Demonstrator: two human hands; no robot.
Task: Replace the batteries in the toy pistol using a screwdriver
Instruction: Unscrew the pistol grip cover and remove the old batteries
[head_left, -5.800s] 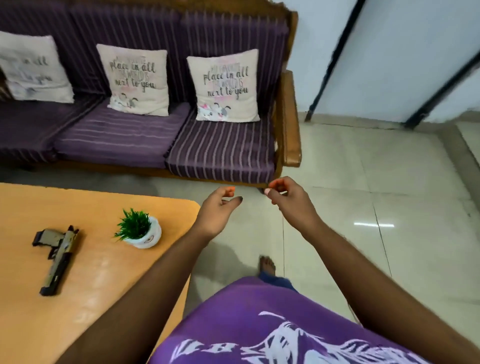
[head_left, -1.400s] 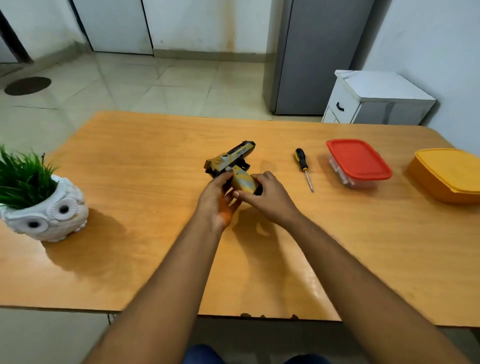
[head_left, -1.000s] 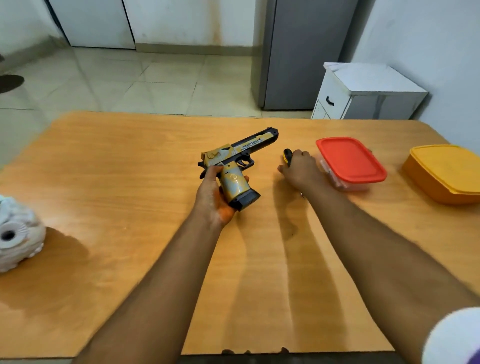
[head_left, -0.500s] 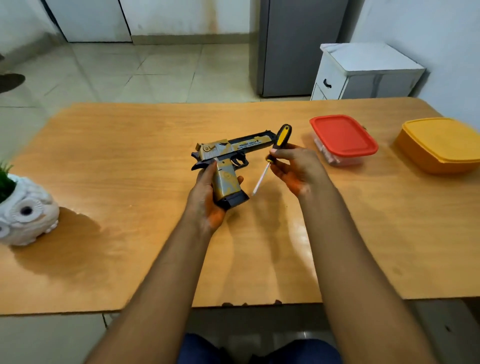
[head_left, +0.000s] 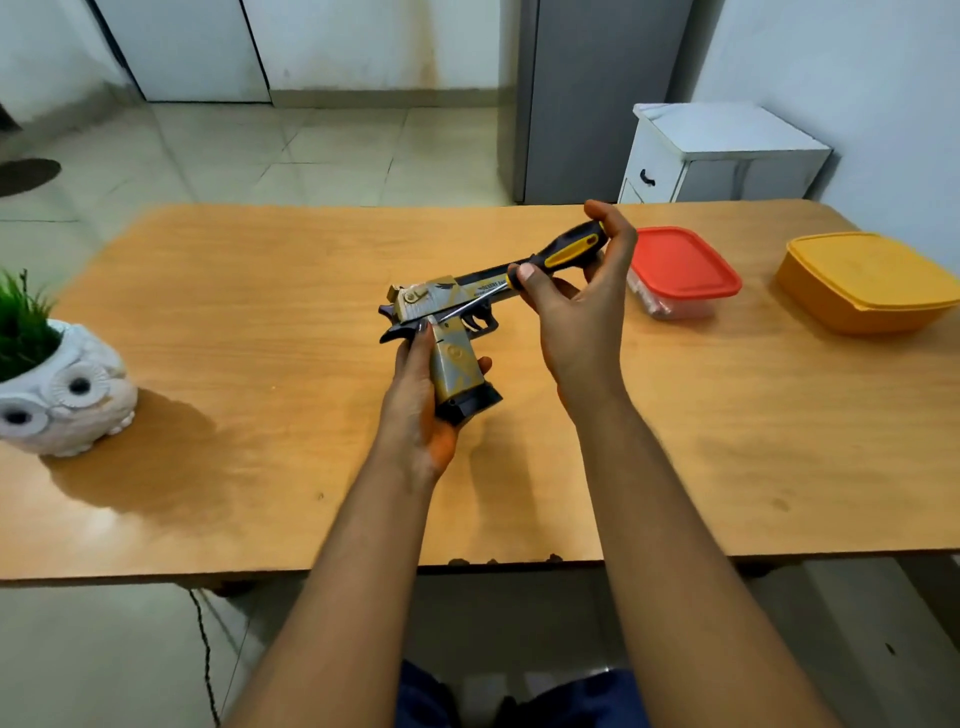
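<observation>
The table is wood-look laminate, smooth with a soft sheen. On it, the toy pistol looks like matt tan-and-black plastic; the screwdriver has a bright metal shaft and rubbery black-and-yellow handle. Right of the pistol, the red lid and yellow box look like smooth plastic. Left, the owl pot looks like glazed white ceramic.

Above the orange wooden table, the left hand grips the gold-and-black toy pistol by its handle. The right hand holds a black-and-yellow screwdriver — tip against the pistol's side, just above the grip.
</observation>
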